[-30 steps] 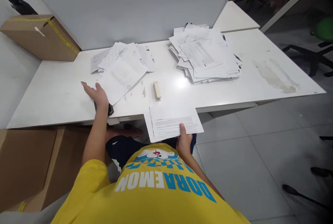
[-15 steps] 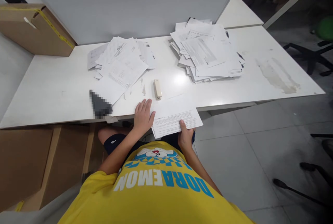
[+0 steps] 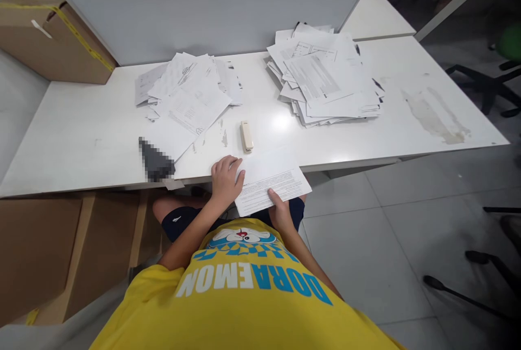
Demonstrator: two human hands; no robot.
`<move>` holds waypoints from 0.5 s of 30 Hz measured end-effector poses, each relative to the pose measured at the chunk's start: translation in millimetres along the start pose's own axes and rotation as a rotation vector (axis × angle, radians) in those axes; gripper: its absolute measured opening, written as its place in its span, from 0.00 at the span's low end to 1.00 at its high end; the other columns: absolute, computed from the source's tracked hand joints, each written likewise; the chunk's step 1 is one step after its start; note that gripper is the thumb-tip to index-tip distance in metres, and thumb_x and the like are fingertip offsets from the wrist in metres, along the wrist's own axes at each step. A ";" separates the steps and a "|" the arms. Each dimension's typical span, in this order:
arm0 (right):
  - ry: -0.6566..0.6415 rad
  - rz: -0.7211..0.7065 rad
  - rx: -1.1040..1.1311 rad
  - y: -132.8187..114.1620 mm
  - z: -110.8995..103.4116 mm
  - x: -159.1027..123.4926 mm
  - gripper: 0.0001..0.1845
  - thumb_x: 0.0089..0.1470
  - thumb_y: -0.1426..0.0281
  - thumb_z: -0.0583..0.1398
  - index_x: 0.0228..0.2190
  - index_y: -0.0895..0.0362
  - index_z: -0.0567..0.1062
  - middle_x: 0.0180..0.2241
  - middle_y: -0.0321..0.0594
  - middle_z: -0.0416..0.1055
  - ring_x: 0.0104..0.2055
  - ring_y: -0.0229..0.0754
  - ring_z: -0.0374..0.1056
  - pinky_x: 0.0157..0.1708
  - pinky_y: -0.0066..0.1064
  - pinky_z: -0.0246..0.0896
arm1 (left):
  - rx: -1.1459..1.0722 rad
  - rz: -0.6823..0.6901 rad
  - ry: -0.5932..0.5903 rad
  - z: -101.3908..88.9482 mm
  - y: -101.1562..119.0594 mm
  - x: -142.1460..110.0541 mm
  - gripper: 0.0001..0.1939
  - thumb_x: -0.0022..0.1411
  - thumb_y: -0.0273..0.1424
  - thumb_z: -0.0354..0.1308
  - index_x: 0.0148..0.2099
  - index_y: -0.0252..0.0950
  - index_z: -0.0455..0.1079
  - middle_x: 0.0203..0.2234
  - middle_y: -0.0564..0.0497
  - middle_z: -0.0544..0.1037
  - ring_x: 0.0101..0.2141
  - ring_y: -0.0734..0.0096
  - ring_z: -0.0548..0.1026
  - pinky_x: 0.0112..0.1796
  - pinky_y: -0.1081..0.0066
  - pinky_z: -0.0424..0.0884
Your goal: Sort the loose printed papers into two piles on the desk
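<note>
A printed sheet of paper [image 3: 271,180] lies over the front edge of the desk and sticks out above my lap. My right hand [image 3: 280,210] grips its near edge, thumb on top, fingers hidden underneath. At the sheet's left edge rests my left hand [image 3: 226,179], its fingers lying on the desk edge and its thumb apart from them, touching the paper. Just beyond the sheet stands a small cream stapler [image 3: 246,136]. A loose pile of papers [image 3: 191,97] spreads at the left, and a taller, uneven pile of papers [image 3: 325,78] sits at the right.
A pixelated dark object [image 3: 156,161] lies at the front left of the white desk [image 3: 93,138]. One cardboard box [image 3: 61,46] stands at the back left; another cardboard box [image 3: 36,252] is below. A grey partition [image 3: 211,8] rises behind. Chair parts show at right.
My left hand has come from the dark object at the left to the sheet's left edge. The sheet, in my right hand, has shifted slightly left. The view has moved a little.
</note>
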State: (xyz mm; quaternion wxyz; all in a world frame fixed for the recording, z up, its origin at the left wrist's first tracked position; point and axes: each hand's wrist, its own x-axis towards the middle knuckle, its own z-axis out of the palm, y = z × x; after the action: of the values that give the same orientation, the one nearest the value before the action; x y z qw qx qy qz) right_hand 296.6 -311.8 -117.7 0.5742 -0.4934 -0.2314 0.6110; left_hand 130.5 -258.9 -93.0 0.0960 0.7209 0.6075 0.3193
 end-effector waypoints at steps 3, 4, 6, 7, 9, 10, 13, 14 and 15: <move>-0.048 0.054 -0.039 -5.5 -3.9 1.6 0.44 0.41 0.57 0.71 0.60 0.50 0.70 0.58 0.43 0.72 0.63 0.53 0.64 0.65 0.49 0.58 | 0.004 -0.012 0.008 -1.3 3.3 3.3 0.15 0.66 0.34 0.53 0.51 0.38 0.74 0.48 0.41 0.77 0.53 0.49 0.71 0.53 0.53 0.61; -0.037 0.045 -0.047 -6.9 -4.6 2.9 0.43 0.40 0.58 0.71 0.59 0.50 0.70 0.57 0.42 0.72 0.63 0.53 0.64 0.65 0.49 0.57 | -0.003 -0.017 0.010 -1.6 3.8 5.2 0.15 0.66 0.34 0.53 0.51 0.38 0.74 0.47 0.41 0.77 0.52 0.50 0.71 0.53 0.53 0.62; -0.004 0.010 -0.049 -9.3 -5.0 6.4 0.43 0.41 0.58 0.70 0.59 0.50 0.70 0.58 0.42 0.72 0.63 0.52 0.65 0.66 0.48 0.57 | -0.033 -0.020 0.011 -2.2 3.4 10.8 0.15 0.66 0.34 0.53 0.52 0.38 0.74 0.47 0.41 0.77 0.51 0.51 0.71 0.53 0.54 0.63; 0.011 -0.006 -0.046 -10.3 -4.8 8.4 0.42 0.41 0.58 0.70 0.59 0.50 0.70 0.58 0.42 0.71 0.63 0.52 0.65 0.65 0.48 0.57 | -0.051 -0.015 0.011 -2.5 2.5 14.4 0.16 0.67 0.34 0.52 0.53 0.37 0.73 0.47 0.41 0.76 0.50 0.52 0.71 0.52 0.54 0.64; 0.033 -0.030 -0.040 -12.0 -4.6 12.6 0.43 0.42 0.58 0.70 0.60 0.50 0.69 0.59 0.42 0.70 0.63 0.51 0.65 0.66 0.49 0.57 | -0.081 0.004 0.013 -3.1 -0.3 22.2 0.18 0.67 0.34 0.51 0.56 0.36 0.71 0.48 0.40 0.75 0.50 0.52 0.71 0.52 0.56 0.66; 0.044 -0.044 -0.041 -12.6 -4.8 14.5 0.44 0.42 0.57 0.70 0.61 0.50 0.68 0.60 0.42 0.69 0.63 0.51 0.65 0.66 0.49 0.56 | -0.090 0.015 0.013 -3.3 -1.9 26.0 0.19 0.67 0.34 0.51 0.57 0.35 0.71 0.48 0.40 0.75 0.51 0.53 0.71 0.53 0.56 0.66; 0.075 -0.095 -0.066 -13.7 -6.9 18.2 0.48 0.43 0.56 0.70 0.64 0.49 0.64 0.63 0.41 0.65 0.64 0.51 0.64 0.68 0.50 0.51 | -0.072 0.029 -0.008 -3.5 -5.0 34.0 0.21 0.68 0.34 0.50 0.59 0.33 0.68 0.50 0.39 0.74 0.52 0.53 0.71 0.54 0.57 0.67; 0.083 -0.110 -0.084 -13.7 -7.8 18.8 0.49 0.43 0.55 0.70 0.65 0.49 0.62 0.65 0.40 0.63 0.65 0.50 0.63 0.68 0.50 0.51 | -0.050 0.024 -0.020 -3.4 -5.1 35.3 0.22 0.68 0.34 0.50 0.61 0.33 0.66 0.52 0.38 0.74 0.52 0.53 0.71 0.54 0.56 0.67; 0.091 -0.120 -0.102 -13.5 -8.6 19.2 0.50 0.44 0.55 0.69 0.65 0.49 0.61 0.65 0.40 0.62 0.65 0.50 0.62 0.69 0.50 0.50 | -0.020 0.017 -0.033 -3.4 -4.8 35.9 0.23 0.68 0.34 0.49 0.62 0.33 0.65 0.53 0.38 0.73 0.53 0.53 0.70 0.54 0.56 0.67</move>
State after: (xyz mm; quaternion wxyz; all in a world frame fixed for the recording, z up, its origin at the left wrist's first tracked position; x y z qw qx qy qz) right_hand 313.3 -293.2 -116.2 0.5938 -0.5345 -0.2650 0.5399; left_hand 126.8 -224.9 -80.5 0.1106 0.7302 0.5964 0.3144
